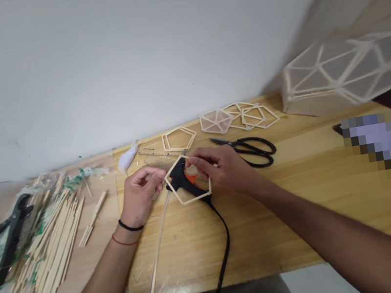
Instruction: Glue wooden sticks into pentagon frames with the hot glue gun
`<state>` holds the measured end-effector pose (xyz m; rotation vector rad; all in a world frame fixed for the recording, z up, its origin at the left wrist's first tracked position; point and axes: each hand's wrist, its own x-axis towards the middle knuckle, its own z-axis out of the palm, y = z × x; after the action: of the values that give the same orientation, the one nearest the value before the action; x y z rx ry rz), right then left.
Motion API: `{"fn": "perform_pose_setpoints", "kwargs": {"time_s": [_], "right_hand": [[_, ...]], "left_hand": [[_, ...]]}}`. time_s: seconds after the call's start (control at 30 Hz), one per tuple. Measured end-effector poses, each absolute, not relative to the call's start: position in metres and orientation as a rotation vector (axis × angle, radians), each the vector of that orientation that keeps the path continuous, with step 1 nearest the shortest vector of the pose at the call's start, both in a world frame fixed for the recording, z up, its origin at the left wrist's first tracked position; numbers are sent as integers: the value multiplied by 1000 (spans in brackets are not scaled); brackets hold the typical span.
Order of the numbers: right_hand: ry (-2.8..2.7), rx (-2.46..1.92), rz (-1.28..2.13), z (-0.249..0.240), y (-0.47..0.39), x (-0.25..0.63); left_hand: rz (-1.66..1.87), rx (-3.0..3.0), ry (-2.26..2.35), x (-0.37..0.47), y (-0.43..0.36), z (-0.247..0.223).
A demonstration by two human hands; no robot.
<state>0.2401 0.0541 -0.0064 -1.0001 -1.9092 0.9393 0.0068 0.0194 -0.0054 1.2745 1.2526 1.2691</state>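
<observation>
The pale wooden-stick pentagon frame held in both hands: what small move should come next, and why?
Probably lower the pale wooden-stick pentagon frame flat onto the yellow wooden tabletop, clear of the black and orange glue gun. The left hand and right hand pinch its opposite edges, and it sits directly over the gun.

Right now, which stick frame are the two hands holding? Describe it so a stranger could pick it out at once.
On the wooden table, look near the middle, in front of the black scissors. The left hand and right hand hold a pentagon frame over a black glue gun. The other frames lie untouched by the wall.
</observation>
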Motion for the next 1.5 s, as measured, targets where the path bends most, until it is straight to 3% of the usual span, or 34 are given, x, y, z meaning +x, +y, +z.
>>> {"fn": "perform_pose_setpoints", "kwargs": {"time_s": [0.57,0.87,1.23,1.4,1.5], "right_hand": [[-1944,-974,911,-5,56,241],[-1943,-942,951,-3,55,242],[-1860,-990,1123,-4,55,239],[-1840,-1016,1066,-7,56,239],[-1855,-989,851,-10,57,239]], "left_hand": [[951,1497,1118,5,13,-2],[994,1466,934,3,10,-10],[981,1473,1102,7,10,-10],[1051,1432,1082,8,11,-7],[1078,1423,1066,10,10,-5]]}}
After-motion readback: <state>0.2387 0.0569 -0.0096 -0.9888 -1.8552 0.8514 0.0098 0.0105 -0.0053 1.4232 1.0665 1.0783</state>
